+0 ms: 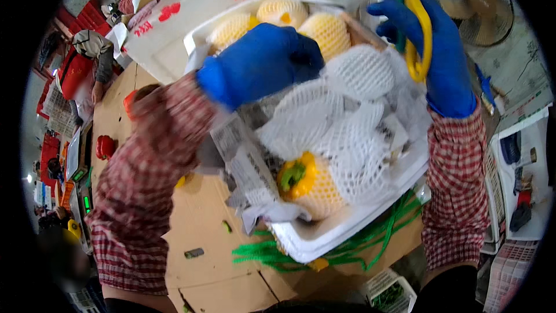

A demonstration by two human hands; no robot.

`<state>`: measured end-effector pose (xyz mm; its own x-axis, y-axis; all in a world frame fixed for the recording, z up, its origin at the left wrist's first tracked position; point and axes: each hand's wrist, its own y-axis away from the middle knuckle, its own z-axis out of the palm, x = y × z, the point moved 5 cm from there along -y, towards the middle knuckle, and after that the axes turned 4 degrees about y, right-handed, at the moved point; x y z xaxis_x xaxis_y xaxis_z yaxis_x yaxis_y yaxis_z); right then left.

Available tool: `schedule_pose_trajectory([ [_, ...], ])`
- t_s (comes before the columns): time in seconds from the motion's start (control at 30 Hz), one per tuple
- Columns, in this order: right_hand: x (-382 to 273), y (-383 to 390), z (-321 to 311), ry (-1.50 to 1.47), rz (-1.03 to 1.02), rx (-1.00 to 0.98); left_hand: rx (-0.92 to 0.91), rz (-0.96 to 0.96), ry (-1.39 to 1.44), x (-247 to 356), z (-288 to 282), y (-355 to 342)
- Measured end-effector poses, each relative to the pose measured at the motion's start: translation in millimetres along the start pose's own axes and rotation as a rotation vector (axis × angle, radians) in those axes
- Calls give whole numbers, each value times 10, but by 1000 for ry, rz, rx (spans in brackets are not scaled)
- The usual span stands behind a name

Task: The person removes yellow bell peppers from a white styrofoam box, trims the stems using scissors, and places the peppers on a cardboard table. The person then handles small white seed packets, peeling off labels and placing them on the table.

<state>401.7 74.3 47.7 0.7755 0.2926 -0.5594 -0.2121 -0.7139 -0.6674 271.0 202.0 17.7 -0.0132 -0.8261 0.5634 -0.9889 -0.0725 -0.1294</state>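
Note:
A white foam box [341, 229] in front of me is lined with printed newspaper [246, 153]. In its near part is a yellow bell pepper [298, 177] with a green stem, in a white foam net. Empty-looking white foam nets [353, 133] lie beside it, and netted yellow produce [326, 33] fills the far end. My left hand [260, 61], blue-gloved, is over the box with fingers curled; what they hold, if anything, is hidden. At the box's far right, my blue-gloved right hand [431, 40] holds yellow-and-green-handled cutters [418, 35], some fingers stretched out.
A white carton [174, 29] with red print stands behind the box. Green ties [263, 253] lie under its near edge on the cardboard-covered table [200, 214]. Left are a red pepper [105, 146] and a scale [86, 197]. A fan [478, 0] is at the far right.

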Motion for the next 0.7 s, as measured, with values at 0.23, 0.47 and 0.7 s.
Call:
schedule_pose_trajectory([
  [0.23, 115, 93, 616, -49, 203, 52, -215, 309, 119, 669, 589, 898],
  [0.47, 210, 178, 550, 174, 68, 132, -325, -157, -310, 525, 627, 848],
  [0.7, 168, 158, 533, -107, 110, 96, 128, -344, 198, 501, 275, 795],
])
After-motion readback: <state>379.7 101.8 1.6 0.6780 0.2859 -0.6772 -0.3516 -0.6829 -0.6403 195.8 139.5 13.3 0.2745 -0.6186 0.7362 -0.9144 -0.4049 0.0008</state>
